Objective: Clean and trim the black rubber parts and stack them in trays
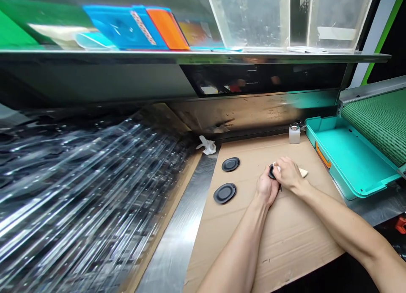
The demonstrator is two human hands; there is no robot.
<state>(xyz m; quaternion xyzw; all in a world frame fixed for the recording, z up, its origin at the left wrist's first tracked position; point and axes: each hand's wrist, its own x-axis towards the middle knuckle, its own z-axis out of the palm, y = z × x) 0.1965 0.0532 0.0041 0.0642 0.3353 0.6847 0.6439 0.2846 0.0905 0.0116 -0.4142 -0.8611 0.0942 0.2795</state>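
Over the cardboard sheet (241, 242), my left hand (267, 186) is closed round a small black plastic part (271, 171), mostly covered by my fingers. My right hand (288, 173) is pressed against that part from the right, fingers bent and closed. A bit of white material (276, 167), perhaps cloth or tissue, shows between its fingers. Two black oval discs with raised rims, one farther back (231, 164) and one nearer (225, 193), lie flat to the left of my hands. A cream-coloured flat piece (303, 172) sticks out behind my right wrist.
A white bottle with a metal top (294, 134) stands at the back, beside a turquoise tray (364, 166). Crumpled white tissue (207, 145) lies at the back left. Stacked clear plastic trays (95, 191) fill the left. A shelf (196, 57) overhangs; a green conveyor belt (380, 115) is at right.
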